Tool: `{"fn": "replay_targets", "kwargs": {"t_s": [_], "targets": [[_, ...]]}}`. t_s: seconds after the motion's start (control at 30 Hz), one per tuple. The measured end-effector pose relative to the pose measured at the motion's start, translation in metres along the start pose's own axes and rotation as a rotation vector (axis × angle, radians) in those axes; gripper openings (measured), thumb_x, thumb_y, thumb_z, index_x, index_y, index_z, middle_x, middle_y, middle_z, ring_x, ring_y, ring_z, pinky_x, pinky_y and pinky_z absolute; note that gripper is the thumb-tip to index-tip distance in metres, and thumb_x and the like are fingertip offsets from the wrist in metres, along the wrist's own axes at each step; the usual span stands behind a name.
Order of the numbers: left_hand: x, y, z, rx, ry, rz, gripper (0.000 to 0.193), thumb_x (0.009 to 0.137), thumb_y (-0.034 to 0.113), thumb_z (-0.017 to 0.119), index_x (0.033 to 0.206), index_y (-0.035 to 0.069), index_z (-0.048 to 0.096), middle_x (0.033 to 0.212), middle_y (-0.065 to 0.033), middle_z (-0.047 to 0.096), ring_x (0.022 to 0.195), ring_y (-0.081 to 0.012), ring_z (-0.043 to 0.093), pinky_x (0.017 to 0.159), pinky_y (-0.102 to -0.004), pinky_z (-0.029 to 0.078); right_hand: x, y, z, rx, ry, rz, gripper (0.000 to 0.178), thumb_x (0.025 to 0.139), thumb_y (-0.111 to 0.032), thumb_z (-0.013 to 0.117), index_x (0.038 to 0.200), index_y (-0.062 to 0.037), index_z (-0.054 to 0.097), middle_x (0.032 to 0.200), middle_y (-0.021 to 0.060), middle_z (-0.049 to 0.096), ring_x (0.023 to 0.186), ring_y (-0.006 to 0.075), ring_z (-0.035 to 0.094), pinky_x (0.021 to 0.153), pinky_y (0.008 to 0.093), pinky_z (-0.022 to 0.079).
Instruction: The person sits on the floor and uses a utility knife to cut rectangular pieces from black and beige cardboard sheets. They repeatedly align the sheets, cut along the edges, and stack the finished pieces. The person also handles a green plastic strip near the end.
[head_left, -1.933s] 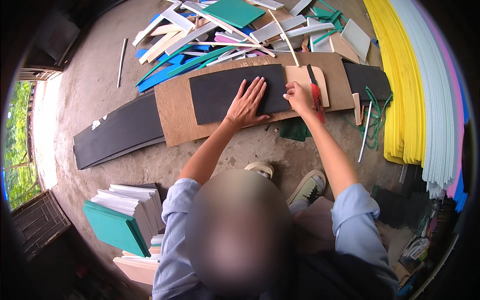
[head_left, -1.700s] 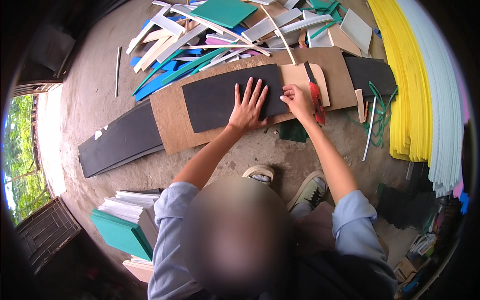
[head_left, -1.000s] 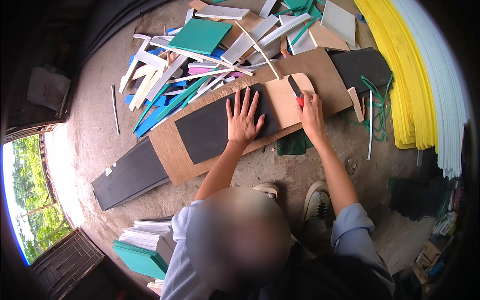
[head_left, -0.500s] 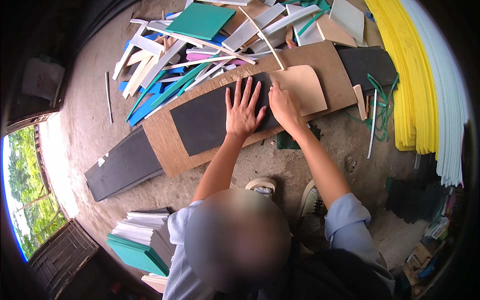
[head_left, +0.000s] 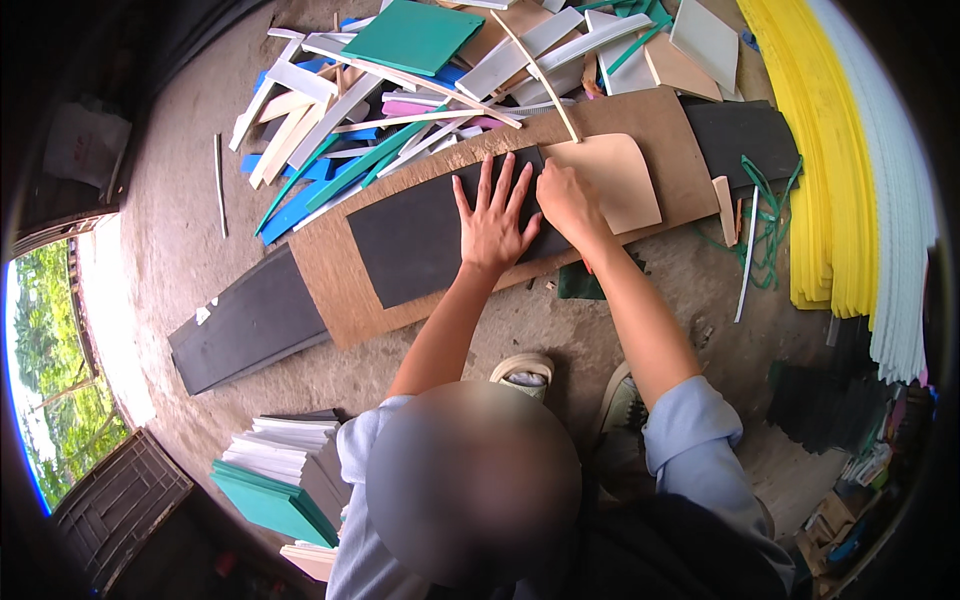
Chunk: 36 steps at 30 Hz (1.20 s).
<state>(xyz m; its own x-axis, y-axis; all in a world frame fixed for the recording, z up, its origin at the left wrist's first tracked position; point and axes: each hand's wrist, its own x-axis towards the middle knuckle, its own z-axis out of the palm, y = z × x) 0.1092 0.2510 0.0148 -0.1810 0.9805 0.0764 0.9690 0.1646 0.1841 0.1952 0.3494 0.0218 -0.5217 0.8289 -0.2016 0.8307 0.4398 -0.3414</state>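
Observation:
My left hand lies flat with its fingers spread on a black foam sheet. That sheet rests on a brown board. My right hand is closed at the black sheet's right edge, beside a tan sheet with rounded corners. What its fingers grip is hidden under the hand. A small red-orange bit shows beside my right wrist. A thin cream strip ends at the tan sheet's upper edge.
Offcut strips and a green sheet lie heaped beyond the board. Dark panels extend beyond both its ends. Yellow sheets are stacked at right, near a green cord tangle. White sheets stand at lower left.
My right index finger was stretched out and is now curled in with the others. The red-orange bit has come into sight by the wrist. My left hand keeps its place on the sheet.

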Motion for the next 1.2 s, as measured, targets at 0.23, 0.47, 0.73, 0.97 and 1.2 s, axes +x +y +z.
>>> {"fn": "replay_targets", "kwargs": {"t_s": [0.23,0.47,0.73,0.97,1.2], "targets": [[-0.001,0.002,0.001,0.038,-0.008,-0.019,0.065,0.081,0.048,0.042,0.137,0.024,0.020,0.143,-0.0016,0.015,0.133,-0.0239,0.007,0.098,-0.0634,0.003,-0.061,0.002,0.002,-0.010,-0.011,0.096,0.014,0.083,-0.014,0.045,0.088,-0.0011,0.045,0.072,0.0180,0.061,0.070,0.0331,0.062,0.059,0.0417,0.050],[-0.005,0.003,0.002,0.114,-0.014,-0.016,0.065,0.082,0.046,0.042,0.137,0.024,0.017,0.143,-0.0017,0.013,0.133,-0.0238,0.008,0.097,-0.0645,0.006,-0.136,0.023,0.030,-0.036,-0.032,0.123,0.016,0.084,-0.017,0.047,0.088,-0.0043,0.039,0.056,0.0164,0.058,0.056,0.0336,0.061,0.045,0.0418,0.049],[-0.002,0.007,0.002,0.124,0.026,0.000,0.065,0.081,0.047,0.043,0.137,0.024,0.019,0.143,-0.0025,0.015,0.133,-0.0238,0.008,0.096,-0.0650,0.005,-0.175,0.031,0.043,-0.083,-0.037,0.120,0.013,0.082,-0.014,0.048,0.088,-0.0053,0.040,0.055,0.0137,0.059,0.054,0.0300,0.061,0.046,0.0396,0.049],[-0.005,0.001,-0.007,0.074,-0.044,-0.005,0.064,0.083,0.044,0.040,0.137,0.021,0.017,0.143,-0.0043,0.012,0.133,-0.0245,0.005,0.100,-0.0600,0.002,-0.161,0.031,-0.013,0.077,-0.083,0.078,0.016,0.087,-0.019,0.043,0.089,-0.0037,0.041,0.056,0.0173,0.057,0.055,0.0340,0.060,0.047,0.0407,0.048],[0.001,0.005,-0.004,0.013,0.000,0.010,0.064,0.081,0.044,0.042,0.136,0.021,0.021,0.142,-0.0050,0.016,0.132,-0.0245,0.008,0.101,-0.0589,0.003,-0.032,0.016,-0.014,-0.059,0.155,0.020,0.015,0.085,-0.019,0.046,0.088,-0.0043,0.046,0.058,0.0151,0.059,0.056,0.0310,0.061,0.048,0.0384,0.049]]}}
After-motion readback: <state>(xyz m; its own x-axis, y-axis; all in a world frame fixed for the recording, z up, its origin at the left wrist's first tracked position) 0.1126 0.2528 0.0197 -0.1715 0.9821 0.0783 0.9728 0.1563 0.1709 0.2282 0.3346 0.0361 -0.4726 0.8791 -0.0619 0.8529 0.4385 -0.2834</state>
